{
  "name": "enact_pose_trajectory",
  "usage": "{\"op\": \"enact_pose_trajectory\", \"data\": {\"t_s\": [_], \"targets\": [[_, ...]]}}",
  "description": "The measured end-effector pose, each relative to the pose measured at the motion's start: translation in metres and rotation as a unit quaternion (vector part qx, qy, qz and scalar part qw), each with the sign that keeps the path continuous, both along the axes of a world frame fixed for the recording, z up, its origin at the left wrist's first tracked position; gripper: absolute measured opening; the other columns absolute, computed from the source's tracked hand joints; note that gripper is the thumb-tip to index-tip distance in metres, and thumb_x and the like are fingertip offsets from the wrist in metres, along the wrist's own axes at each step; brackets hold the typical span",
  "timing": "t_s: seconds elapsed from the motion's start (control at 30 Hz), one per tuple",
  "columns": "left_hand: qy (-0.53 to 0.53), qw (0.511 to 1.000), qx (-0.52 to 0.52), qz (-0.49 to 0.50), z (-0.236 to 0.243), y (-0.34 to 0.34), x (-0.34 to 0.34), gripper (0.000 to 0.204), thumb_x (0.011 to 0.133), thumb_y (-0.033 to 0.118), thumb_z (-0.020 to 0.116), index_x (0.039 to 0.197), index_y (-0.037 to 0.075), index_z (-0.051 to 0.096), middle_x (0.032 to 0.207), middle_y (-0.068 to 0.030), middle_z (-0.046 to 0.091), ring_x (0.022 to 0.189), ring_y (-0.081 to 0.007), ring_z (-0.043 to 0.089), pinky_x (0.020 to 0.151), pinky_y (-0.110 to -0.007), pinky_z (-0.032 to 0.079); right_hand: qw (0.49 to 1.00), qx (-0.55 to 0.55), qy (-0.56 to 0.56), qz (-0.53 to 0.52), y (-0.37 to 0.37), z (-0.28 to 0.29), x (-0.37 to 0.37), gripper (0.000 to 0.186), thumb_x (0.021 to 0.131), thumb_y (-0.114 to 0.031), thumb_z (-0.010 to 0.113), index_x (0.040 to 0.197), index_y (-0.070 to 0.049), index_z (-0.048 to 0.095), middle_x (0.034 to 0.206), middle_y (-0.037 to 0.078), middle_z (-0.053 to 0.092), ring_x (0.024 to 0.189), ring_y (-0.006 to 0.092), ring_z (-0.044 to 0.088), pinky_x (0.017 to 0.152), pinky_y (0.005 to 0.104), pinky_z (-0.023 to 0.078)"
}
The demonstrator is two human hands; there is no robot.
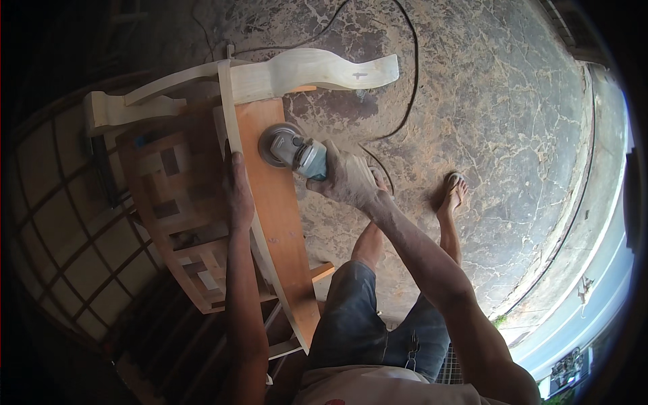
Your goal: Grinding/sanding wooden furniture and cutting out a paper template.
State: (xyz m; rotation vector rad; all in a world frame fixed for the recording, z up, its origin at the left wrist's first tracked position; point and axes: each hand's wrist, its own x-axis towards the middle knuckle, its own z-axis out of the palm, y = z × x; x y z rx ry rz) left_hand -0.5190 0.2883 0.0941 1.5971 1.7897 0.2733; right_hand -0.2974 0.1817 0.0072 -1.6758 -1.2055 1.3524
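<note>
My right hand [344, 179] is wrapped round the body of an angle grinder [304, 154] with a grey-green casing. Its round disc [272, 145] lies against the orange-brown board [277, 223] of a wooden bench, near the board's far end. Along the bench's pale edge rail [233, 115], my left hand [239, 192] grips from the left side, its fingers partly hidden behind the wood. At the far end a pale, curved wooden arm [324, 69] sticks out to the right. The bench appears tipped onto its side.
A black cable [414, 81] loops over the cracked, dusty concrete floor [499, 128]. To the left are a dark-framed lattice [88, 250] and the bench's panel with square cut-outs [169, 162]. My sandalled foot [457, 189] stands right of the bench. A pale wall [607, 169] runs along the right.
</note>
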Motion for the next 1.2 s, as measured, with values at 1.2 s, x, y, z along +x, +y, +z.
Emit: {"op": "enact_pose_trajectory", "data": {"t_s": [1.2], "targets": [[0.023,0.995,-0.072,0.071,0.002,0.005,0.001,0.104,0.104,0.08,0.041,0.174,0.008,0.015,0.178,-0.0206,0.022,0.161,-0.0362,0.03,0.131,-0.045,0.026,0.655,-0.228,0.695,-0.188,0.026,-0.061,-0.005,0.044,0.085,-0.039,0.08,0.103,-0.001,0.067,0.082,0.01,0.067,0.06,0.0204,0.07,0.051,0.0343,0.061]]}}
